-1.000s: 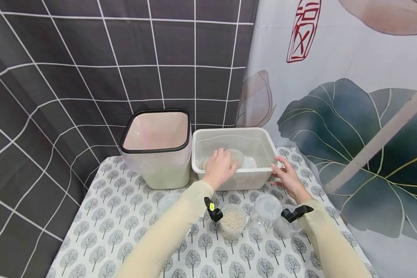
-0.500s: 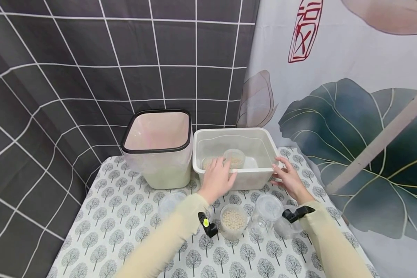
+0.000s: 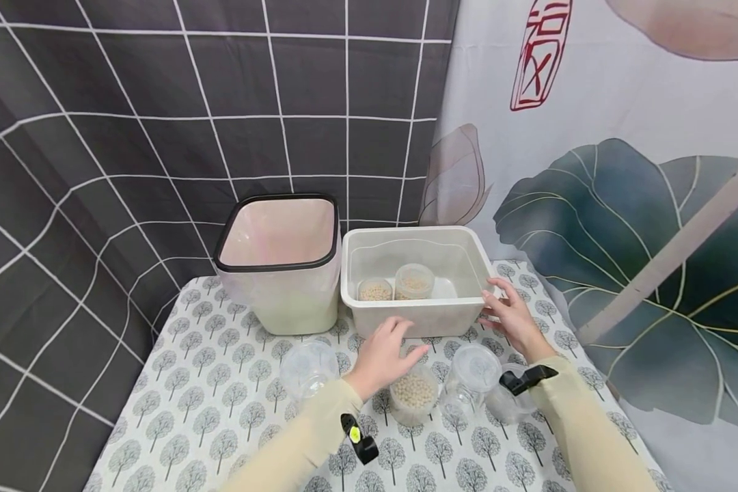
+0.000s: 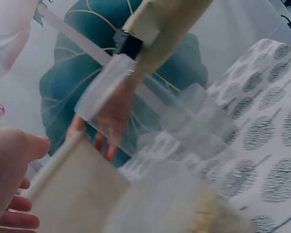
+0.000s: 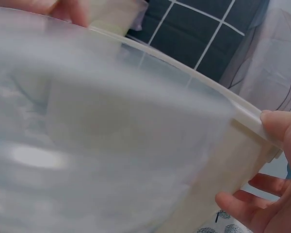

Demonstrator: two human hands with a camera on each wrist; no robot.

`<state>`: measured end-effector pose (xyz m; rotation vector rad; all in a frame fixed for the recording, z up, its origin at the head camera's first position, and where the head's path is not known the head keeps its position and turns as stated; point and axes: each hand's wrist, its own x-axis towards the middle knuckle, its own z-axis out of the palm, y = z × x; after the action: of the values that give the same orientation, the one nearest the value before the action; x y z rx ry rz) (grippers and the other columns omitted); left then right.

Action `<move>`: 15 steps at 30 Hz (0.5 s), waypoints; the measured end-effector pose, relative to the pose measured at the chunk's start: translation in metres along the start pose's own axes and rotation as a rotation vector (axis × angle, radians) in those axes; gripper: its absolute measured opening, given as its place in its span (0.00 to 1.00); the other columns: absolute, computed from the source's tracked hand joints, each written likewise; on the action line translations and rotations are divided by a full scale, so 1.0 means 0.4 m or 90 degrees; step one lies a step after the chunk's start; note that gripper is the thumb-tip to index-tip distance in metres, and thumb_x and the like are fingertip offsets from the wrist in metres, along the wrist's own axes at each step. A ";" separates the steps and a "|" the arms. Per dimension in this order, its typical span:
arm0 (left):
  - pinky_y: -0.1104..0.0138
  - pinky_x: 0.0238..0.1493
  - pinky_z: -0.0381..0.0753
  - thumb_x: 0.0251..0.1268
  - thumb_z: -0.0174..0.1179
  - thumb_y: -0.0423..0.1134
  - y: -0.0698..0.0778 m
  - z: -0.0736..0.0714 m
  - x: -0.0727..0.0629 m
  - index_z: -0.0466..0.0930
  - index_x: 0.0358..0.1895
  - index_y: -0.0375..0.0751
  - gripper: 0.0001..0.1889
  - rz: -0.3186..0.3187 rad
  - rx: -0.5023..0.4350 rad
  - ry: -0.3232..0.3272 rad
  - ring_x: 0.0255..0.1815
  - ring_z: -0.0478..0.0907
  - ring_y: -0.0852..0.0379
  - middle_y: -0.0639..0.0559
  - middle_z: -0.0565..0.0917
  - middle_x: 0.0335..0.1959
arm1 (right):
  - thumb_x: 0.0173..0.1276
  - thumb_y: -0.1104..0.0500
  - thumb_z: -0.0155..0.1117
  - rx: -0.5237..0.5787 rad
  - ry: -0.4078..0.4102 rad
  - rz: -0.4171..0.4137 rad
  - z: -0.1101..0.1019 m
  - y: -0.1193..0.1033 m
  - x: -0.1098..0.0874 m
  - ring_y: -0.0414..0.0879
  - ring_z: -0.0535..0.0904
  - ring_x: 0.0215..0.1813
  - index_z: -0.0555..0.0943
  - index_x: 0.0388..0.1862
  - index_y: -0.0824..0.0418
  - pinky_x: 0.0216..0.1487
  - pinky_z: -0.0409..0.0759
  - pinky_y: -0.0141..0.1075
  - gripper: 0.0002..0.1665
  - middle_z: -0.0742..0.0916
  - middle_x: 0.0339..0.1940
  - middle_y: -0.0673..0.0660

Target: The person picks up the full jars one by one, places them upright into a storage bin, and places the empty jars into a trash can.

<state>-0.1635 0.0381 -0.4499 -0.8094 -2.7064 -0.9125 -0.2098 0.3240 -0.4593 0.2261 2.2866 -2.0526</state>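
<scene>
My left hand [image 3: 378,359] hovers in front of the white plastic bin [image 3: 418,318], fingers loosely spread and holding nothing. Close beside its thumb stands a clear jar [image 3: 414,396] of pale, bean-like pieces. Inside the bin, toward its left front, sit two clear jars with similar pieces: a left jar [image 3: 375,290] and a right jar [image 3: 414,281]. At the bin's right front corner is my right hand [image 3: 512,320]. In the right wrist view its thumb [image 5: 276,122] touches the rim, while the other fingers [image 5: 240,206] stay spread below.
A tall bin [image 3: 283,287] with a black rim stands left of the white one. Clear containers stand on the patterned cloth: one at left [image 3: 309,365], a jar [image 3: 472,372] at right, and another [image 3: 510,396] partly behind the right wrist camera. Curtains hang behind.
My left hand has come out of the white bin and back toward the near side, leaving the two jars inside uncovered to view. The right hand has stayed at the bin's corner.
</scene>
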 end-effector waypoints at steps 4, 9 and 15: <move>0.57 0.55 0.74 0.62 0.54 0.60 -0.011 0.025 -0.033 0.72 0.58 0.43 0.29 -0.037 -0.017 -0.035 0.55 0.73 0.53 0.49 0.74 0.56 | 0.69 0.45 0.53 0.001 -0.001 -0.002 0.002 0.000 0.004 0.64 0.71 0.57 0.53 0.71 0.53 0.52 0.77 0.45 0.36 0.68 0.53 0.63; 0.55 0.56 0.73 0.62 0.51 0.62 -0.020 0.043 -0.061 0.71 0.60 0.43 0.31 -0.071 -0.055 -0.059 0.57 0.71 0.51 0.50 0.73 0.58 | 0.69 0.45 0.54 0.003 0.004 0.000 0.001 0.001 0.006 0.65 0.70 0.58 0.54 0.70 0.52 0.50 0.79 0.43 0.35 0.68 0.53 0.63; 0.52 0.56 0.72 0.60 0.53 0.63 -0.030 0.063 -0.089 0.69 0.62 0.46 0.32 -0.096 -0.086 -0.086 0.60 0.69 0.50 0.50 0.71 0.61 | 0.69 0.45 0.54 0.012 0.002 0.004 0.000 0.004 0.004 0.66 0.69 0.58 0.54 0.70 0.52 0.54 0.75 0.49 0.36 0.68 0.53 0.63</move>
<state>-0.1400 0.0295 -0.4877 -0.7223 -2.8806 -1.1225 -0.2110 0.3242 -0.4612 0.2369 2.2664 -2.0729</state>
